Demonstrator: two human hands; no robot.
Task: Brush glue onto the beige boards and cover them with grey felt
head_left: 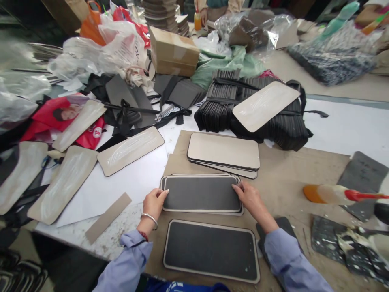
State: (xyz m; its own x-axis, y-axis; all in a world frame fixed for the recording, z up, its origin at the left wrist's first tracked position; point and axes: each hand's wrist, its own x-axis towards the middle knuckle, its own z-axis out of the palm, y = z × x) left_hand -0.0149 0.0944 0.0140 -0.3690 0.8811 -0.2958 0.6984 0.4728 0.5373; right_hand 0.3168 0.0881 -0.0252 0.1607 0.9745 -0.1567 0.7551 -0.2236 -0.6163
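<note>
Both hands grip the short ends of a dark grey panel with rounded corners and a pale rim. My left hand pinches its left end between thumb and fingers. At the opposite end, my right hand does the same. Beneath it, edges of similar panels show. Closer to me lies another dark panel with a pale border. Just beyond my hands sits a small stack of beige panels, dark at the edges. Several beige pieces with whitish smears lie around, among them one beige panel on the left.
A black strapped bundle of thin pieces stands behind, with a smeared panel on top. On the right lies a glue bottle with a red nozzle. A cardboard box and plastic bags crowd the back. Another person stands across the table.
</note>
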